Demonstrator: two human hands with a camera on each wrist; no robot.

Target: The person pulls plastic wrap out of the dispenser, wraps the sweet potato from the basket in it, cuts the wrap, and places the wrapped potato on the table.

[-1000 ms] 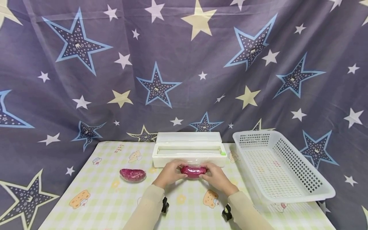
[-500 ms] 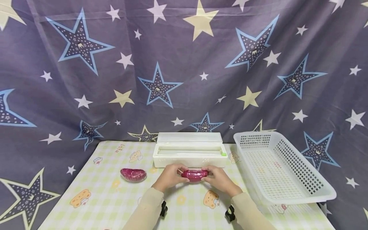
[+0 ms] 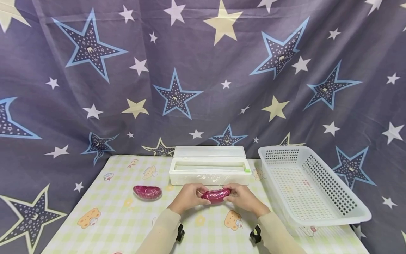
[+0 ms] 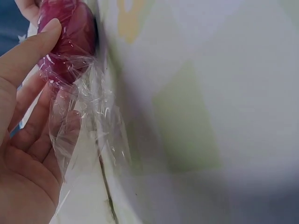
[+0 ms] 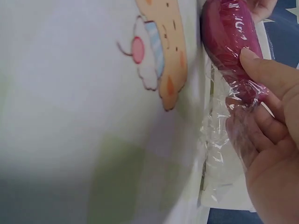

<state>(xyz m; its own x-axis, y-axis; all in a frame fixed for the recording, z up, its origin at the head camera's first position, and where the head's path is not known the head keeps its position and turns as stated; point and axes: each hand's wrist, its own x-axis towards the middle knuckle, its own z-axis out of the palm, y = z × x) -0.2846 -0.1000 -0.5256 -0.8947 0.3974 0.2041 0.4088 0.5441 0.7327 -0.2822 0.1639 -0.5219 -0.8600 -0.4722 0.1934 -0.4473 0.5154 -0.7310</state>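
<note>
A magenta sweet potato in clear plastic wrap is held between both hands, just in front of a white cling-film box. My left hand grips its left end, thumb on the near side and fingers behind. On the right end my right hand does the same. Loose plastic wrap trails past the left fingers in the left wrist view. More loose film hangs off the other end in the right wrist view. A second wrapped sweet potato lies on the cloth to the left.
The white cling-film box stands at the back with its lid up and a green slider at its right end. To the right is a white perforated basket. A checked cloth covers the table; a star-patterned curtain hangs behind.
Both hands have drawn the sweet potato slightly nearer to me, away from the box. It is now a little tilted, its right end higher. The other sweet potato, box and basket stay put.
</note>
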